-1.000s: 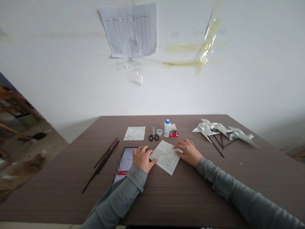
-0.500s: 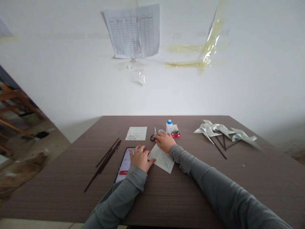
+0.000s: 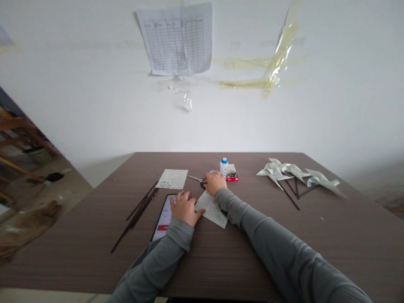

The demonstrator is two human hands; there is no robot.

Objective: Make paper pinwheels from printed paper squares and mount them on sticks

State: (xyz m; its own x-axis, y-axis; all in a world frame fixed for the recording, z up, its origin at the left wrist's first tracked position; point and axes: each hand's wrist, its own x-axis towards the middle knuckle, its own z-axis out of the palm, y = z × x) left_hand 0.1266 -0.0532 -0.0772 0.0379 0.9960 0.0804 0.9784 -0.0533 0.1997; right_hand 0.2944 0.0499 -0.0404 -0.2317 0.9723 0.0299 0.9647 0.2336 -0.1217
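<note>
Two hands work near the middle of the brown desk (image 3: 78, 235). The right hand (image 3: 215, 183) reaches forward and its grip is curled down over the handle end of the scissors (image 3: 195, 178), pinching them; the handle loops are hidden under the fingers, and only the closed blades show, pointing left and lying low over the desk just beside a small printed sheet (image 3: 172, 179). The left hand (image 3: 184, 208) lies flat with its grip spread, its fingers over the top of a phone (image 3: 164, 219) and its thumb side pressing the near edge of a printed paper (image 3: 212, 209), which lies between the two hands and partly under the right sleeve. I judge the scissors light, stiff and sharp at the tips, so the loops are the safe place to hold them. The paper looks thin and limp, likely to slide on the smooth desk unless pinned flat. A glue bottle (image 3: 224, 166) and a red box (image 3: 232, 176) stand just behind the right hand, dark sticks (image 3: 139, 212) lie to the left, and paper pinwheels (image 3: 296, 172) rest well apart on the right.
</note>
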